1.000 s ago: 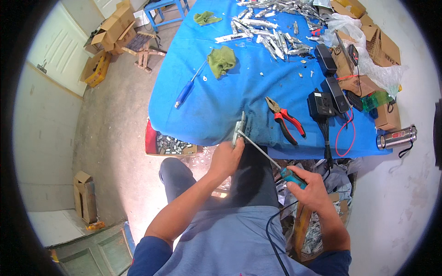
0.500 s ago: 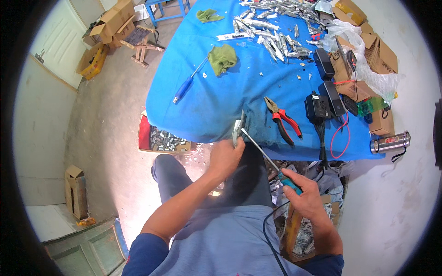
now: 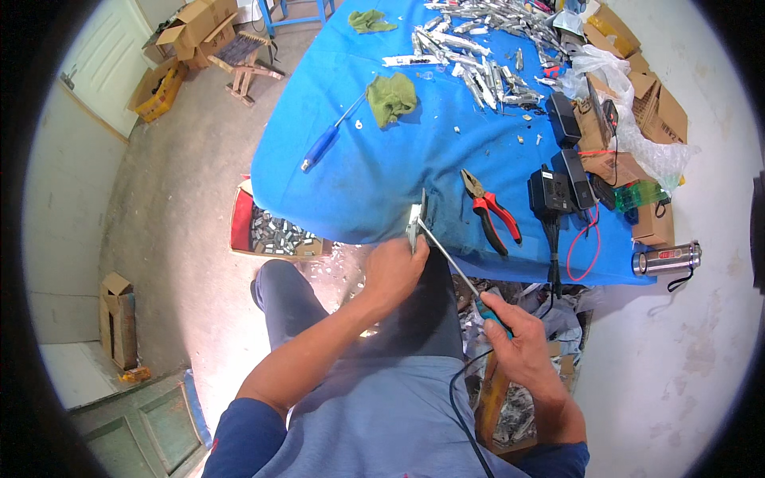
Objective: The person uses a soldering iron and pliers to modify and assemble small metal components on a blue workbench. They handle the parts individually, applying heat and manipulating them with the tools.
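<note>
My left hand (image 3: 396, 271) is closed on a thin silvery metal piece (image 3: 413, 221), held upright at the near edge of the blue-covered table (image 3: 335, 199). A dark strip stands right beside this piece. My right hand (image 3: 519, 338) is wrapped round the teal handle of a screwdriver (image 3: 457, 264). Its long shaft slants up and left, and the tip meets or nearly meets the metal piece; I cannot tell which. Pliers with red and black handles (image 3: 492, 212) lie just right of the hands. A blue-handled screwdriver (image 3: 321, 149) rests farther left, its shaft reaching a green cloth (image 3: 390, 99).
Silvery metal pieces (image 3: 478, 60) are heaped at the far side. Black power adapters (image 3: 550, 193) and a steel flask (image 3: 668, 259) line the right edge. A box of small parts (image 3: 279, 235) stands low on the left. A black cable (image 3: 453, 390) crosses my lap.
The view has shifted slightly. My right hand and its screwdriver have moved a little up and left, while my left hand keeps its hold on the metal piece.
</note>
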`<state>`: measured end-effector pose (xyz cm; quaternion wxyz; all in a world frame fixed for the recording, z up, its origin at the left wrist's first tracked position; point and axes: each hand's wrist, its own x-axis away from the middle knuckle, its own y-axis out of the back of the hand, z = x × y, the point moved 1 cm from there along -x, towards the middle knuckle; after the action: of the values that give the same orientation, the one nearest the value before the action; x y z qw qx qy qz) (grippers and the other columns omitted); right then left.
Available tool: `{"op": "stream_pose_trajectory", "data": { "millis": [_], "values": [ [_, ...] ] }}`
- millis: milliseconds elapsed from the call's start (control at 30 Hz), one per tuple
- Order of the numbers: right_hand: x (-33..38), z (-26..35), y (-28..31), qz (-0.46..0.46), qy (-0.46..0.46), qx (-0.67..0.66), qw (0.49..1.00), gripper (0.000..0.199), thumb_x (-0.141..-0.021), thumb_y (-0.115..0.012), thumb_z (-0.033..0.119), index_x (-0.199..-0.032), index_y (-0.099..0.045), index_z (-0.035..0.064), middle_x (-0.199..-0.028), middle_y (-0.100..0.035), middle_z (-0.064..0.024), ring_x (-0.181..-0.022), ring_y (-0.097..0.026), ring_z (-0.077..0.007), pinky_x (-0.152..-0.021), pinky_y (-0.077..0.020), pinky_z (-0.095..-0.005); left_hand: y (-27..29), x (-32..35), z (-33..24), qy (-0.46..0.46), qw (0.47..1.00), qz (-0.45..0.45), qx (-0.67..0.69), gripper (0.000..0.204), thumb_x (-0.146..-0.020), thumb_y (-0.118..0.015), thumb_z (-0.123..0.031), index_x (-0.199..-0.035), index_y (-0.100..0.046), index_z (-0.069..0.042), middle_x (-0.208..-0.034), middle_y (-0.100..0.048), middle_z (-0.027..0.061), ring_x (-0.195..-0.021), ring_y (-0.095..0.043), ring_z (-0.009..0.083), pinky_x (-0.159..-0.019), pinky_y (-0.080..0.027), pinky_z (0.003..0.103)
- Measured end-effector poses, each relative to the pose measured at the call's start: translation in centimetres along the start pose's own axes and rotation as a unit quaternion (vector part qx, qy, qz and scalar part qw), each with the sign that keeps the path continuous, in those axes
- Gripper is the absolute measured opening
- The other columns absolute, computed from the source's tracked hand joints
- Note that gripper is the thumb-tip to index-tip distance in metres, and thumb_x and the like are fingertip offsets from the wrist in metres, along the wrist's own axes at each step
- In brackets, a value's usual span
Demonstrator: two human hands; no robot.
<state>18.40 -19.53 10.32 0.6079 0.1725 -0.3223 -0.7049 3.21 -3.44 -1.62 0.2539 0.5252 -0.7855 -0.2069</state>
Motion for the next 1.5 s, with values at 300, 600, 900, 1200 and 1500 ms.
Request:
{"op": "stream_pose_trajectory", "data": {
  "millis": [300,600,900,1200,1500],
  "values": [
    [-1.8,-0.3,2.1,0.067,-0.141,-0.116,0.981,0.037,-0.093,-0.06,0.016,-0.129,-0.06,0.0065,-0.082,-0.061,-0.0026,-0.068,-0.054,-0.0073,-0.064,-0.0481,-0.0266,0.1,-0.1,-0.6,0.009,1.0,-0.005,-0.014,0.057,-0.097,-0.045,-0.042,-0.072,-0.066,0.005,-0.071,-0.062,0.0292,-0.075,-0.063,0.0483,-0.072,-0.048,0.054],
    [-1.6,1.2,0.9,-0.023,0.101,0.249,0.963,0.039,-0.086,-0.067,0.018,-0.125,-0.062,0.0148,-0.074,-0.061,-0.015,-0.062,-0.063,-0.0323,-0.055,-0.051,-0.0391,0.1,0.0,-1.0,0.032,0.999,-0.005,0.015,0.059,-0.097,-0.044,-0.04,-0.069,-0.066,0.007,-0.071,-0.063,0.0302,-0.073,-0.063,0.0488,-0.072,-0.049,0.056],
    [-2.3,3.1,1.7,0.019,0.108,0.302,0.947,0.038,-0.087,-0.066,0.018,-0.125,-0.061,0.0124,-0.073,-0.06,-0.0124,-0.061,-0.062,-0.0339,-0.054,-0.0498,-0.0404,0.3,0.1,-0.8,0.05,0.998,-0.02,0.041,0.057,-0.096,-0.047,-0.04,-0.069,-0.066,0.007,-0.071,-0.063,0.03,-0.074,-0.063,0.0489,-0.073,-0.049,0.056],
    [-2.6,0.9,2.5,0.071,-0.12,-0.049,0.989,0.036,-0.096,-0.06,0.018,-0.13,-0.061,0.0052,-0.075,-0.058,0.0014,-0.067,-0.048,-0.0062,-0.061,-0.0427,-0.0236,0.2,-0.1,-0.2,0.006,1.0,-0.023,0.006,0.056,-0.095,-0.048,-0.042,-0.074,-0.068,0.005,-0.071,-0.063,0.0296,-0.074,-0.063,0.0489,-0.072,-0.049,0.055],
    [-3.7,4.9,3.1,0.04,0.098,0.295,0.95,0.034,-0.09,-0.063,0.016,-0.123,-0.06,0.011,-0.068,-0.06,-0.0143,-0.062,-0.063,-0.0305,-0.055,-0.0483,-0.0409,1.0,0.1,-0.7,0.012,1.0,-0.013,0.005,0.058,-0.096,-0.046,-0.042,-0.072,-0.067,0.007,-0.074,-0.063,0.0314,-0.075,-0.064,0.0497,-0.073,-0.049,0.056]
  ]
}}
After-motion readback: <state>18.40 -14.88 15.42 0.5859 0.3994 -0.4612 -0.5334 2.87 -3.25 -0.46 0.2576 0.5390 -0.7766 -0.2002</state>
